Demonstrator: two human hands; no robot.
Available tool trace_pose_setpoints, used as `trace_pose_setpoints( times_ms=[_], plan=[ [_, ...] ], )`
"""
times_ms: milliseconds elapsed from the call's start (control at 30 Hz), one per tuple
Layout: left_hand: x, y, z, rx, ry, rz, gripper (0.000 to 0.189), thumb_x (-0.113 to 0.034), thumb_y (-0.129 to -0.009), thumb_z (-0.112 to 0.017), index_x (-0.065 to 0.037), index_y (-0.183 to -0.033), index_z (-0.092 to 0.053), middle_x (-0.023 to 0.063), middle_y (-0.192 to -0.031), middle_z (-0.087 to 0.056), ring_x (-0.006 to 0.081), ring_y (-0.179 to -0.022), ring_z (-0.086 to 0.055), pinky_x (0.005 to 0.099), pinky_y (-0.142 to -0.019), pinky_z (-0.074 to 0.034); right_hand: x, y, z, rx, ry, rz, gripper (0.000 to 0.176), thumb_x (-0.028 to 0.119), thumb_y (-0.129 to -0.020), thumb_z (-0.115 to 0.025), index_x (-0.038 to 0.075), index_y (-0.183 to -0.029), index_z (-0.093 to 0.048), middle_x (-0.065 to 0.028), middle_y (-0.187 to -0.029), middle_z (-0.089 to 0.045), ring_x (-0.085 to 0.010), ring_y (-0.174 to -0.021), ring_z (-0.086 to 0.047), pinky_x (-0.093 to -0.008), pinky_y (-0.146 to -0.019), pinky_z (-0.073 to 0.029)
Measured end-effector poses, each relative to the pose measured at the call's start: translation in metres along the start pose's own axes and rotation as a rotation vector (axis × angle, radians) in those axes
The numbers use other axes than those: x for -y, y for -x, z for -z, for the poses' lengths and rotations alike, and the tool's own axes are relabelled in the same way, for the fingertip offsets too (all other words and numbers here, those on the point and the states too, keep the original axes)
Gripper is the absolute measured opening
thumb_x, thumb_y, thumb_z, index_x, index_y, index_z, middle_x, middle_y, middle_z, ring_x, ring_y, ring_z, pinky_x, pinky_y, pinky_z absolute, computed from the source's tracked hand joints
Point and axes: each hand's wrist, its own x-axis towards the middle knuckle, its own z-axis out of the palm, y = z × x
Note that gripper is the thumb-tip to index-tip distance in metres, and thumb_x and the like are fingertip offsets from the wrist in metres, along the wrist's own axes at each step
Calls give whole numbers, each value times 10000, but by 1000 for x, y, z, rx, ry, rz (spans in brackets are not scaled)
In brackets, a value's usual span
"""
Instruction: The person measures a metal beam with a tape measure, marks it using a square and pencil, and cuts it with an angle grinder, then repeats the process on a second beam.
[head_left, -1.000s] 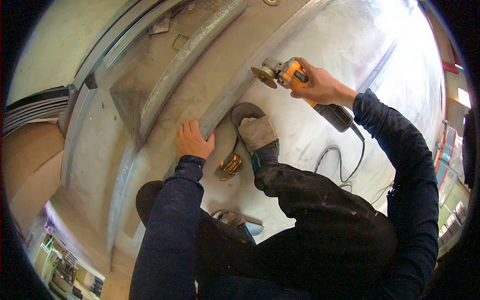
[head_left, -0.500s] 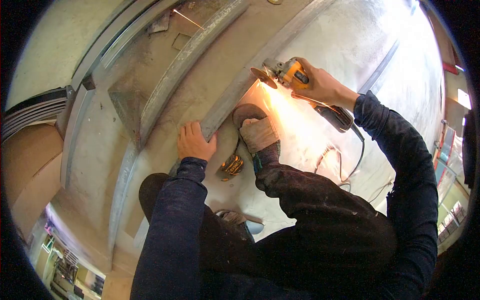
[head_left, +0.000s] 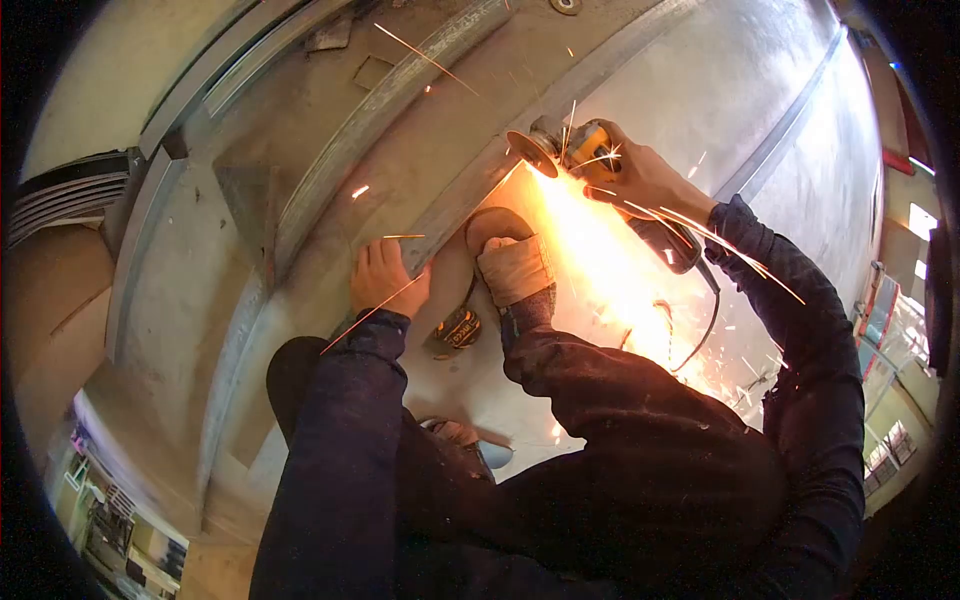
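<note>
My right hand (head_left: 635,175) is wrapped round a yellow and black angle grinder (head_left: 592,145). Its thin disc (head_left: 532,153) meets the edge of a grey metal bar (head_left: 475,195), and a bright spray of sparks (head_left: 610,260) streams down and to the right. My left hand (head_left: 388,278) grips the near end of that bar, fingers over its top. A tape measure (head_left: 457,328) with dark and orange casing lies on the floor right of my left hand. My foot in a sandal (head_left: 510,262) is beside the bar, close to the sparks.
Further grey metal bars (head_left: 345,150) run roughly parallel on the left. A triangular metal plate (head_left: 250,205) lies between them. The grinder's cord (head_left: 714,310) trails across the floor on the right. A round disc (head_left: 566,5) lies at the top edge.
The spark stream has grown brighter and wider, and single sparks now fly over both arms. The disc stays at the bar's edge; my hands have hardly moved. The view has shifted slightly.
</note>
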Motion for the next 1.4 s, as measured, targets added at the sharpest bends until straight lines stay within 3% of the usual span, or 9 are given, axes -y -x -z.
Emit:
trace_pose_setpoints(
  times_ms=[367,433,600,667,867,1067,1167,1233,1400],
  plan=[
    [1,-2,1,25,11,-5,543,-394,-736,-807,-34,-1054,-555,170,-1045,-579,384,-1003,-569,496,-835,-492,5,0,4,67,22,-109,809,284,-813,-733,28,-1448,-303,-293,-998,-688,-436,-857,-690,-462,-780,-549],
    [1,-3,1,9,-41,-8,547,-391,-706,-831,-82,-1054,-543,99,-1024,-583,310,-993,-584,442,-837,-506,-10,-2,-1,49,95,-52,826,287,-812,-734,25,-1458,-290,-301,-1015,-683,-448,-894,-684,-474,-811,-540],
    [0,-2,0,7,-58,-12,548,-397,-712,-826,-81,-1057,-542,97,-1028,-578,309,-991,-583,437,-838,-505,10,1,6,102,69,-164,850,334,-822,-753,15,-1461,-293,-307,-1021,-683,-450,-905,-686,-478,-799,-537],
    [0,-1,-1,18,-62,-15,549,-398,-714,-825,-80,-1061,-541,97,-1033,-577,309,-992,-582,436,-837,-504,-2,0,0,-18,43,56,838,329,-819,-750,32,-1462,-303,-305,-1009,-685,-438,-893,-689,-473,-783,-538],
    [1,-1,-2,-4,-46,-22,554,-393,-711,-827,-80,-1067,-539,101,-1039,-575,312,-995,-579,441,-825,-500,14,-1,2,31,36,-135,806,314,-833,-745,45,-1457,-312,-307,-1019,-684,-443,-902,-687,-467,-787,-538],
    [1,-1,-2,32,25,-2,548,-381,-739,-809,-30,-1079,-560,166,-1054,-586,378,-999,-573,502,-803,-499,2,-4,-2,-10,59,32,804,301,-832,-757,34,-1447,-314,-302,-1004,-687,-440,-875,-691,-457,-778,-543],
    [1,-2,-1,0,-40,-17,564,-392,-695,-836,-88,-1067,-541,96,-1038,-575,303,-991,-576,436,-818,-497,17,1,6,62,78,-136,822,290,-812,-761,26,-1447,-311,-296,-1002,-689,-429,-864,-696,-449,-776,-547],
    [1,-2,0,40,12,-11,563,-397,-746,-809,-32,-1097,-562,157,-1062,-585,373,-1005,-573,493,-821,-506,5,-1,2,42,79,-79,829,292,-803,-755,20,-1447,-311,-295,-996,-690,-422,-854,-698,-446,-769,-549],
    [1,-2,-1,50,1,-6,580,-411,-752,-806,-31,-1118,-564,156,-1068,-585,368,-1004,-575,482,-821,-512,7,-2,3,33,80,-69,843,298,-780,-741,5,-1446,-315,-292,-978,-692,-410,-837,-700,-442,-753,-550]
  ],
)
